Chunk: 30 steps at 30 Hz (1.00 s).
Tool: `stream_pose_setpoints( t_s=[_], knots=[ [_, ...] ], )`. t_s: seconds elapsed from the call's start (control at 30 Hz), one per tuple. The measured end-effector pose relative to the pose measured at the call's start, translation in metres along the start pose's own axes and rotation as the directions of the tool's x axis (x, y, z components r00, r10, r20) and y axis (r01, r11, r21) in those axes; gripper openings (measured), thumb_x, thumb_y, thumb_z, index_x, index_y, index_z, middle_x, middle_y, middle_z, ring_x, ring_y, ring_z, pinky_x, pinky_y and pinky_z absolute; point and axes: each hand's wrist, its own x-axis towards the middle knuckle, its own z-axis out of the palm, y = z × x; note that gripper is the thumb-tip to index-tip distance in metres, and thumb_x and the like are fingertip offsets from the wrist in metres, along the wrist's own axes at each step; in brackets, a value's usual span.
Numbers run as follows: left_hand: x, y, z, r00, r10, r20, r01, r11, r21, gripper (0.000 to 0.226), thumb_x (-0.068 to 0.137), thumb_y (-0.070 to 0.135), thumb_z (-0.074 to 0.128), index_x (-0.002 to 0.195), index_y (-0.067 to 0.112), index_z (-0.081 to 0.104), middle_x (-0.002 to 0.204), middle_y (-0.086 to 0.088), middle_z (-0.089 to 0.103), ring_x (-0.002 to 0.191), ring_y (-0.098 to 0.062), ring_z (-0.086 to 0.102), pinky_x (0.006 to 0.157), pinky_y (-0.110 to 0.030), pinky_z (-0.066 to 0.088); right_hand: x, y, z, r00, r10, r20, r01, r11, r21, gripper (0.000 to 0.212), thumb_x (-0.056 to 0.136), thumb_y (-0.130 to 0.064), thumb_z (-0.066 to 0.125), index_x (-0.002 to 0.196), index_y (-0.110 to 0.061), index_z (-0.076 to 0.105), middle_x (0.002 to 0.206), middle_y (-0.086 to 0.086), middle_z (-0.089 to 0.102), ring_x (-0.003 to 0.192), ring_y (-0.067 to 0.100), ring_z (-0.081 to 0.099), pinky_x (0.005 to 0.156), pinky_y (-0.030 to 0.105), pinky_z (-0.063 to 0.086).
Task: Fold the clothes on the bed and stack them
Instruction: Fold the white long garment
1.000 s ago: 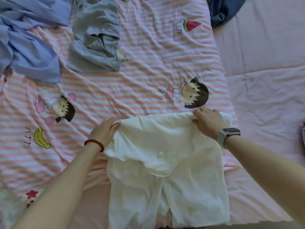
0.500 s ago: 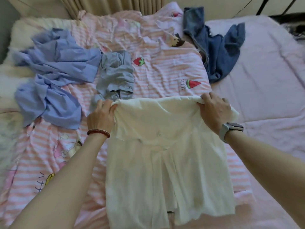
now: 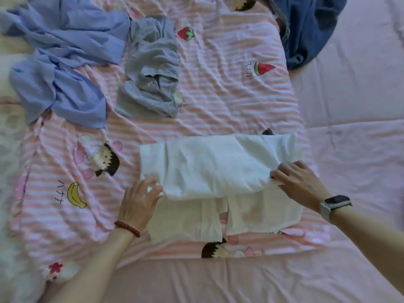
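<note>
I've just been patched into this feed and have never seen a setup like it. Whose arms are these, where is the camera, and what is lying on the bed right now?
There is no machine here: the arms belong to a person wearing a wide-angle camera on the head, so you look forward and down as they do.

The left hand, with a red bead bracelet, has spread fingers touching the left edge of a white garment. The right hand, with a smartwatch, presses its right edge; neither shows a clear closed grip. The garment is folded over itself, two lower panels still showing beneath the fold.

It lies on a pink striped cartoon-print sheet. Farther back, still unfolded: a crumpled blue garment, a grey one, and a dark denim piece at the top right.
</note>
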Motion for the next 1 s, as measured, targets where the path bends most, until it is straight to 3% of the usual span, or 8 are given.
stream_pose_setpoints(
  t_s=[0.13, 0.27, 0.47, 0.57, 0.67, 0.77, 0.87, 1.0],
  knots=[
    [-0.056, 0.026, -0.001, 0.995, -0.050, 0.087, 0.049, 0.999, 0.021, 0.021, 0.071, 0.016, 0.042, 0.091, 0.022, 0.045, 0.104, -0.002, 0.045, 0.084, -0.024, 0.042, 0.058, -0.034, 0.043, -0.040, -0.025, 0.008, 0.996, 0.037, 0.078, -0.036, 0.999, -0.014, 0.050, 0.055, 0.000, 0.075, 0.090, -0.019, 0.045, 0.073, 0.005, 0.054, 0.058, 0.026, 0.054, 0.073, 0.035, 0.032],
    [-0.090, 0.043, 0.003, 0.986, -0.075, 0.151, 0.070, 0.997, 0.036, 0.029, 0.064, 0.014, 0.039, 0.090, 0.023, 0.045, 0.104, -0.002, 0.044, 0.087, -0.024, 0.042, 0.058, -0.033, 0.044, -0.068, -0.044, 0.013, 0.971, 0.106, 0.214, -0.103, 0.994, -0.025, 0.066, 0.039, 0.000, 0.082, 0.091, -0.019, 0.045, 0.076, 0.007, 0.056, 0.065, 0.029, 0.058, 0.075, 0.038, 0.031],
    [-0.107, 0.053, -0.002, 0.929, -0.235, 0.286, 0.231, 0.972, 0.050, 0.035, 0.062, 0.020, 0.036, 0.089, 0.020, 0.058, 0.104, -0.008, 0.057, 0.096, -0.025, 0.046, 0.069, -0.038, 0.048, -0.099, -0.067, 0.032, 0.917, 0.265, 0.297, -0.271, 0.962, -0.021, 0.042, 0.049, -0.014, 0.082, 0.085, -0.016, 0.061, 0.093, 0.010, 0.059, 0.084, 0.032, 0.059, 0.069, 0.041, 0.046],
    [-0.099, 0.062, -0.009, 0.821, -0.503, 0.271, 0.525, 0.851, -0.011, 0.042, 0.063, 0.029, 0.037, 0.085, 0.010, 0.068, 0.100, -0.012, 0.062, 0.095, -0.030, 0.053, 0.077, -0.042, 0.046, -0.094, -0.087, 0.027, 0.916, 0.351, 0.193, -0.363, 0.931, 0.030, 0.029, 0.071, -0.029, 0.049, 0.087, -0.013, 0.067, 0.091, 0.009, 0.059, 0.079, 0.031, 0.059, 0.070, 0.040, 0.041],
    [-0.071, 0.070, -0.010, 0.583, -0.788, 0.198, 0.811, 0.550, -0.197, 0.050, 0.072, 0.036, 0.044, 0.104, 0.002, 0.062, 0.107, -0.019, 0.058, 0.102, -0.036, 0.052, 0.087, -0.044, 0.042, -0.060, -0.115, 0.027, 0.934, 0.338, 0.111, -0.350, 0.930, 0.110, 0.032, 0.078, -0.027, 0.042, 0.097, -0.015, 0.065, 0.094, 0.008, 0.059, 0.083, 0.030, 0.057, 0.078, 0.043, 0.038],
    [-0.029, 0.063, -0.009, 0.432, -0.877, 0.210, 0.875, 0.351, -0.334, 0.058, 0.077, 0.046, 0.049, 0.114, 0.002, 0.055, 0.114, -0.016, 0.053, 0.109, -0.032, 0.049, 0.096, -0.042, 0.041, -0.017, -0.142, 0.035, 0.954, 0.274, 0.123, -0.290, 0.947, 0.139, 0.037, 0.084, -0.030, 0.041, 0.116, -0.021, 0.059, 0.113, 0.008, 0.058, 0.111, 0.027, 0.049, 0.099, 0.054, 0.029],
    [0.019, 0.038, -0.002, 0.322, -0.921, 0.220, 0.914, 0.242, -0.324, 0.049, 0.088, 0.046, 0.053, 0.118, 0.007, 0.053, 0.119, -0.009, 0.050, 0.109, -0.026, 0.050, 0.091, -0.034, 0.042, 0.028, -0.158, 0.044, 0.948, 0.238, 0.211, -0.268, 0.955, 0.127, 0.045, 0.087, -0.034, 0.037, 0.129, -0.024, 0.049, 0.133, 0.012, 0.050, 0.127, 0.034, 0.041, 0.103, 0.066, 0.020],
    [0.056, 0.014, 0.013, 0.294, -0.934, 0.203, 0.930, 0.231, -0.284, 0.035, 0.095, 0.039, 0.045, 0.108, 0.011, 0.062, 0.102, -0.003, 0.061, 0.095, -0.023, 0.055, 0.072, -0.027, 0.038, 0.075, -0.158, 0.055, 0.894, 0.233, 0.382, -0.281, 0.957, 0.072, 0.055, 0.091, -0.044, 0.019, 0.145, -0.034, 0.026, 0.154, 0.011, 0.022, 0.141, 0.038, 0.017, 0.104, 0.069, 0.002]
  ],
)
